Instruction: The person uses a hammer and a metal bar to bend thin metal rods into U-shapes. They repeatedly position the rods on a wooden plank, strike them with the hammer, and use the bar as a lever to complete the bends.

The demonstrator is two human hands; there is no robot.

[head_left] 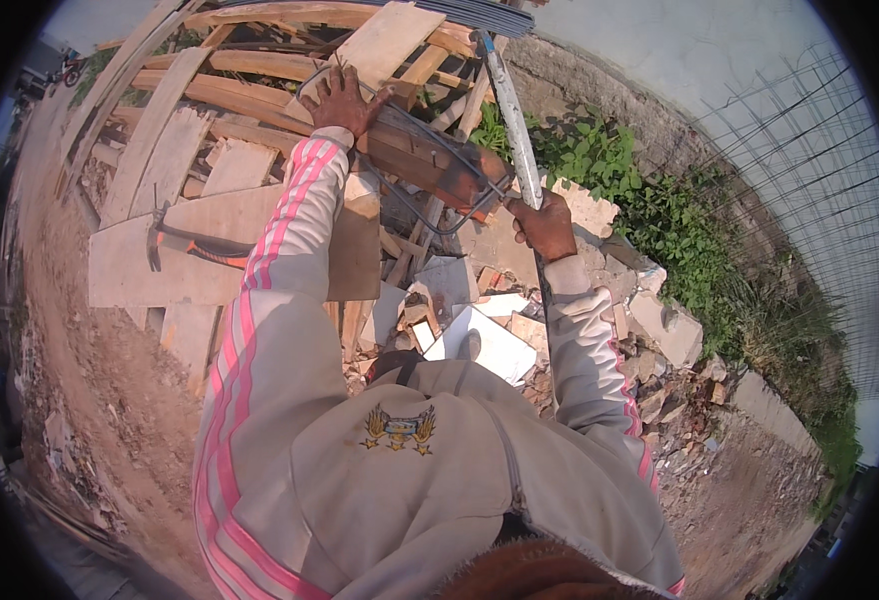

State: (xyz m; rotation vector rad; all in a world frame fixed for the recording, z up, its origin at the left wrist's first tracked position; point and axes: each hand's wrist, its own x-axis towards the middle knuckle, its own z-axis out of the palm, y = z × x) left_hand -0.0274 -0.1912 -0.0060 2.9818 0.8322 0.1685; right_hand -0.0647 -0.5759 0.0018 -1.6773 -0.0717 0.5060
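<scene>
A: Are the left fingers [336,88] fine spread wide like that?
B: Looks ok. The rod [446,231] seems to pass under them, so it's probably best pinned flat on the beam [399,152]. The bar [509,115] is gripped by the right fingers [537,222]; an even pull is likely kinder.
A: And the rod's loop?
B: Past the beam's near side, crossing just beside the right thumb.

Bent dark rod loop [429,222] across brown, nail-studded timber [404,150]; mottled white bar [512,115] slanting beside timber's right end.
</scene>
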